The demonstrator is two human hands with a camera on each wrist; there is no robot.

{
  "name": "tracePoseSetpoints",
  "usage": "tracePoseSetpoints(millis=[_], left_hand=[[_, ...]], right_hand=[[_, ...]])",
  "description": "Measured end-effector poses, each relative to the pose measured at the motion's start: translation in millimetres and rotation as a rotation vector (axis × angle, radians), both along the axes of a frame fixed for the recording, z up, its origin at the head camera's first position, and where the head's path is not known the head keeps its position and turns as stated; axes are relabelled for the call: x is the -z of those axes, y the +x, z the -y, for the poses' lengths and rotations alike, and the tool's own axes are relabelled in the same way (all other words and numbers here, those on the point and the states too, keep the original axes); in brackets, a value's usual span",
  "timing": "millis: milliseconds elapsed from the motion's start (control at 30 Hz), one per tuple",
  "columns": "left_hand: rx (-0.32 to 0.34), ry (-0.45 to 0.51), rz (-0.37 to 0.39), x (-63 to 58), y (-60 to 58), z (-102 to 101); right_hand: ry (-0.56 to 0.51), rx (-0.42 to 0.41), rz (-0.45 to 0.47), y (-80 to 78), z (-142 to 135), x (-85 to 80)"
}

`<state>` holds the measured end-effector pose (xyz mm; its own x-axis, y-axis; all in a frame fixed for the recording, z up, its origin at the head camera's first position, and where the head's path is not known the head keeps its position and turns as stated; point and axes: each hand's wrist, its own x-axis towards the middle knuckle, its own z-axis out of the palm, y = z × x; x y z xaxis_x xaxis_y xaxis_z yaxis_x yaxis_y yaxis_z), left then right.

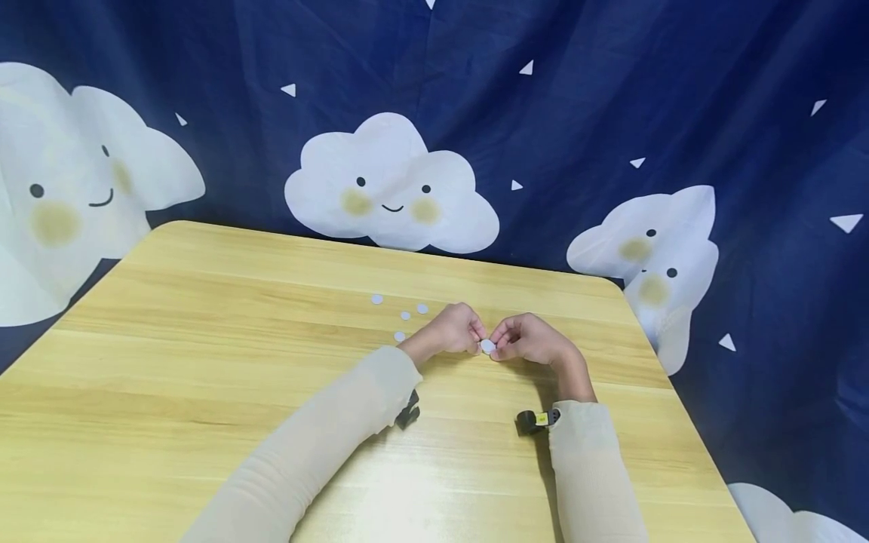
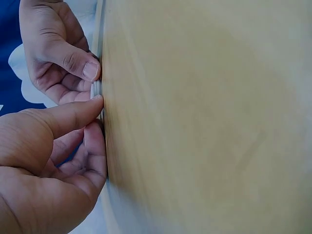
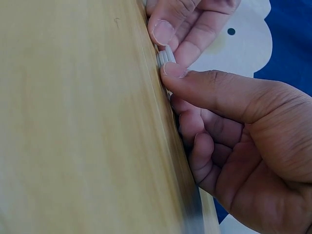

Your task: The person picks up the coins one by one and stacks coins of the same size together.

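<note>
A small stack of thin white discs (image 1: 487, 346) stands on the tabletop between my two hands, its layered edges visible in both wrist views. My left hand (image 1: 459, 328) pinches it from the left, thumb against the side of the discs (image 2: 96, 89). From the right, my right hand (image 1: 535, 339) holds the same stack with thumb and curled fingers, the thumb tip pressing near the discs' edge (image 3: 165, 57). Fingers partly hide the stack. Several loose white discs (image 1: 422, 309) lie flat and apart, left of and beyond my left hand.
The light wooden table (image 1: 204, 339) reaches back to a dark blue curtain (image 1: 577, 113) printed with smiling clouds. A small black device (image 1: 532, 422) is fixed at the right sleeve cuff, and another (image 1: 408, 411) at the left cuff.
</note>
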<state>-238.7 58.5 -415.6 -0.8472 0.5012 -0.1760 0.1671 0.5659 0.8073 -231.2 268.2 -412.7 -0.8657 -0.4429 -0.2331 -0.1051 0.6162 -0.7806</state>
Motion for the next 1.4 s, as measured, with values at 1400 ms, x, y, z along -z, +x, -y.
tracePoseSetpoints(millis=[1400], left_hand=[[0.0,-0.077,-0.057,-1.3,2.4,-3.5]], right_hand=[[-0.02,0.0,0.012,1.7,-0.8,-0.8]])
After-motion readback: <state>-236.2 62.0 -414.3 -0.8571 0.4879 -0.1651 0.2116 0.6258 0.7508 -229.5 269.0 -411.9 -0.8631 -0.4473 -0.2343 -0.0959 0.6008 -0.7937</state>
